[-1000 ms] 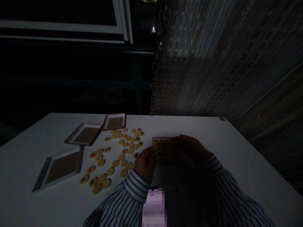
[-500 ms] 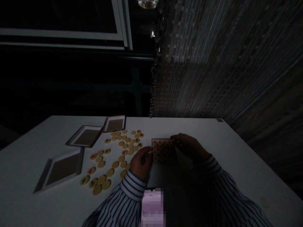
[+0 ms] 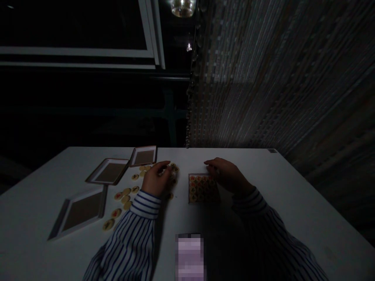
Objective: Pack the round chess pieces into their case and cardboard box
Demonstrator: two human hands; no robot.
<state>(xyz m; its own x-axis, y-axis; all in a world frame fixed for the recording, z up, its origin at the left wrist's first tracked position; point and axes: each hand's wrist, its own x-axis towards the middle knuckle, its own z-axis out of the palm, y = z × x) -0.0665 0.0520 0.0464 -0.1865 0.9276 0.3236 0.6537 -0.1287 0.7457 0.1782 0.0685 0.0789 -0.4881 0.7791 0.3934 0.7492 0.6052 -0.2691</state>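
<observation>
A small square box (image 3: 202, 188) packed with round yellow game pieces lies on the white table (image 3: 293, 203). My right hand (image 3: 227, 175) rests at the box's far right corner, fingers curled on its edge. My left hand (image 3: 158, 179) lies over the loose round pieces (image 3: 124, 195) to the left of the box, fingers bent down onto them; whether it grips one is hidden in the dim light. Both sleeves are blue-striped.
Three shallow empty trays sit at the left: a near tray (image 3: 79, 210), a middle tray (image 3: 109, 171) and a far tray (image 3: 143, 156). A beaded curtain (image 3: 263, 78) hangs behind the table. A blurred pink object (image 3: 190, 255) is at the front edge.
My left hand left the box's left side and moved up and left onto the loose pieces. My right hand stayed at the box's far corner. The box now lies flat.
</observation>
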